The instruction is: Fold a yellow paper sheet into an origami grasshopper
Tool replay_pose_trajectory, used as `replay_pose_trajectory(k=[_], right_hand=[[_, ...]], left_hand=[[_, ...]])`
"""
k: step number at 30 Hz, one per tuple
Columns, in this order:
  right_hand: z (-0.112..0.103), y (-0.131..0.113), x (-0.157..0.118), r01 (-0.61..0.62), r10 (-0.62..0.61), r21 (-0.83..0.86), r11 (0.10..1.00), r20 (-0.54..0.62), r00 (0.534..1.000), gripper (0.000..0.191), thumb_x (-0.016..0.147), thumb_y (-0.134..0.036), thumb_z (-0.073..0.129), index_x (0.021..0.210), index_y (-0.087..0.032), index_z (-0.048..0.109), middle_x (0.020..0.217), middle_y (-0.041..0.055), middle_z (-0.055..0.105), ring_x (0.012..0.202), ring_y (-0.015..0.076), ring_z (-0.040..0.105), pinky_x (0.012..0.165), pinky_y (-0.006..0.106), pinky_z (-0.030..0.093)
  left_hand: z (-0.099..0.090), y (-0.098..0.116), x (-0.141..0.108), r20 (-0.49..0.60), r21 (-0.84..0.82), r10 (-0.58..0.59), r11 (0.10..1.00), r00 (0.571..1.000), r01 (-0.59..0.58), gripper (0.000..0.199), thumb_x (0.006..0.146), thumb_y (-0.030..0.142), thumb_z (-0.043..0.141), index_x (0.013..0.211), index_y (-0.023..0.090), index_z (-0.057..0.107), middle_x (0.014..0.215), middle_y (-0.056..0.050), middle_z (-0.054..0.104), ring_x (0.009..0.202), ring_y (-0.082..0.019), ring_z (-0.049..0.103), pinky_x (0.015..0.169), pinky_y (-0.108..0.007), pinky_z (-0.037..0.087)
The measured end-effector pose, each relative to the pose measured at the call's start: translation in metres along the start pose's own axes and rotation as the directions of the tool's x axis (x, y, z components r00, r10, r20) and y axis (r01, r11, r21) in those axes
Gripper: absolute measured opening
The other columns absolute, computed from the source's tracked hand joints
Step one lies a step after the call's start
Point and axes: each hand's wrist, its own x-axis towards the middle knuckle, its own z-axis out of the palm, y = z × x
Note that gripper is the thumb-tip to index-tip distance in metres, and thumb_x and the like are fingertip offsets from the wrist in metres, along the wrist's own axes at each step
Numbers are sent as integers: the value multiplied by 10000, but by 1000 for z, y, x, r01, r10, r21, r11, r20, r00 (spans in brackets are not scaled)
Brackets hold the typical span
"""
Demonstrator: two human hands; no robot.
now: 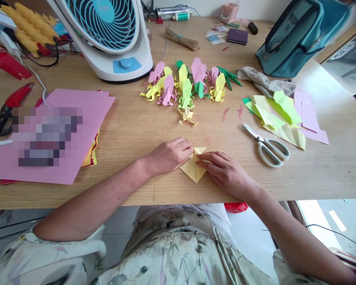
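A pale yellow piece of folded paper [197, 174] lies near the front edge of the table, its lower corner pointing at me. My left hand [172, 153] is on its left side, fingers curled and pressed together at the upper left edge. From the right, my right hand [230, 171] has its fingertips together on the paper's middle and right part. Creases show on the paper, but both hands cover its side corners. Just beyond stands a small yellow folded paper frog [186, 114], in front of a cluster of pink, yellow and green paper frogs [185, 93].
White-handled scissors [269, 148] and coloured paper scraps [284, 118] lie to the right. Pink paper sheets [91, 109] with a blurred-out object are on the left. A fan [121, 65], a bundle of thin sticks [182, 38] and a teal bag [296, 43] stand farther back.
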Motion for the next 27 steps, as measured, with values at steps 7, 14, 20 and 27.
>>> replay_pose_trajectory(k=[7, 14, 20, 27], right_hand=[[-2, 0, 0, 12, -12, -8, 1000, 19, 1000, 320, 989, -151, 441, 1246, -169, 631, 1309, 150, 626, 1171, 282, 578, 939, 474, 533], [-2, 1, -1, 12, -12, 8, 1000, 22, 1000, 330, 987, -153, 447, 1262, -178, 628, 1322, 155, 618, 1186, 280, 579, 946, 478, 530], [-4, 0, -1, 20, -20, -8, 1000, 49, 999, 327, 989, -151, 438, 1253, -172, 629, 1340, 149, 608, 1192, 279, 568, 950, 475, 526], [-3, 2, -2, 50, -47, -37, 998, 72, 996, 326, 992, -137, 424, 1257, -135, 614, 1355, 157, 593, 1210, 281, 551, 962, 471, 514]], left_hand=[[-3, 2, 0, 18, 49, 1, 999, 1000, -2, 199, 1001, 184, 433, 1033, 126, 621, 981, -82, 655, 926, -183, 611, 789, -282, 463], [-5, 4, 0, 15, 26, -19, 999, 1000, 19, 195, 1002, 180, 433, 1024, 136, 622, 990, -74, 660, 933, -176, 615, 791, -277, 466], [-3, 4, -1, -1, 38, -19, 999, 1000, 19, 200, 1004, 194, 434, 1019, 148, 628, 988, -66, 663, 919, -168, 614, 785, -271, 467], [-1, 3, -4, -15, 46, -12, 999, 1000, 12, 210, 1009, 194, 428, 1024, 162, 635, 1000, -53, 675, 927, -156, 617, 798, -260, 465]])
